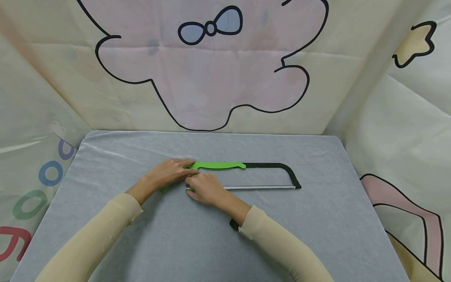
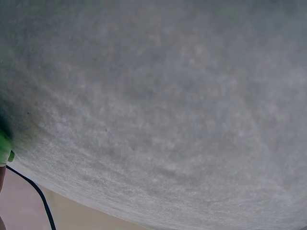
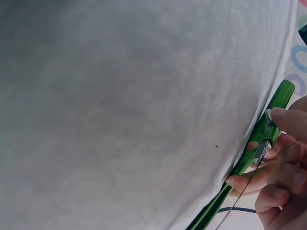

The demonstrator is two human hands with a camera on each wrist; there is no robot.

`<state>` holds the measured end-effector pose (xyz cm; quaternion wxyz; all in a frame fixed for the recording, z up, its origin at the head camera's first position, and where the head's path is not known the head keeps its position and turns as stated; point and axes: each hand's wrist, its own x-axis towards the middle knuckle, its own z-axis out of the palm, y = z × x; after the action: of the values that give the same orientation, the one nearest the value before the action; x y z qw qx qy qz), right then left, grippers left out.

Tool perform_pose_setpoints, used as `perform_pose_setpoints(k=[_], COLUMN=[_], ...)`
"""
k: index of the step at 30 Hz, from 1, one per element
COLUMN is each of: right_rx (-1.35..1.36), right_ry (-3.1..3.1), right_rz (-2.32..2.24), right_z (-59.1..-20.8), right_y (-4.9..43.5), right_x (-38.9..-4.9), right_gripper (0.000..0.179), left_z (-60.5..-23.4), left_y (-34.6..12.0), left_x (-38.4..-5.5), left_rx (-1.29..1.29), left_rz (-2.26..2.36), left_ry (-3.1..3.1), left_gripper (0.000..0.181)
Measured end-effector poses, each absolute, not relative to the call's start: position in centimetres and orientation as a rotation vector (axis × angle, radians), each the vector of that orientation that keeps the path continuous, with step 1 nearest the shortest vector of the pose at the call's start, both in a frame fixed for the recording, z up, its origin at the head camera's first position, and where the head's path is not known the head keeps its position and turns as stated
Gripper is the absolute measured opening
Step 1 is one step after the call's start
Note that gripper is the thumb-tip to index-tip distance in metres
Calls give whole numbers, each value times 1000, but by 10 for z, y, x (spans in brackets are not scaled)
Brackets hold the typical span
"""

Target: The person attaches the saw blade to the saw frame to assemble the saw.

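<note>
A hacksaw with a bright green grip section (image 1: 220,166) and a black bow-shaped frame (image 1: 290,174) lies flat on the grey cloth. Its thin blade (image 1: 260,187) runs along the near side. At the saw's left end my left hand (image 1: 170,173) grips the green handle, most of which it hides. Close beside it, my right hand (image 1: 207,189) pinches the silver wing nut at the blade's left end. The right wrist view shows fingertips on that wing nut (image 3: 268,116) and on the green handle (image 3: 284,93). Only a green edge (image 2: 5,148) enters the left wrist view.
The grey cloth (image 1: 197,243) covers the table. A printed curtain (image 1: 211,78) stands behind it, with others at left and right. A small black object (image 1: 234,224) shows by the right cuff.
</note>
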<state>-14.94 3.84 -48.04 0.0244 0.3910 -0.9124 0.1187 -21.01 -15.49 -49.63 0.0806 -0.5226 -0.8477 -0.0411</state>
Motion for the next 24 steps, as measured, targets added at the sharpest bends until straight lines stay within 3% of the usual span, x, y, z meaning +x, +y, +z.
perform_pose_setpoints(k=[20, 24], right_rx=[1249, 1211], right_ry=[-2786, -2816], right_rz=[429, 470], right_z=[-482, -480], right_y=[39, 40], right_x=[-148, -149], right_gripper=[11, 18], left_z=[-496, -496], left_y=[-155, -155], left_x=[-209, -209], left_rx=[-1541, -1545], left_rz=[-116, -100], left_ry=[-2538, -2558], left_gripper=[31, 32])
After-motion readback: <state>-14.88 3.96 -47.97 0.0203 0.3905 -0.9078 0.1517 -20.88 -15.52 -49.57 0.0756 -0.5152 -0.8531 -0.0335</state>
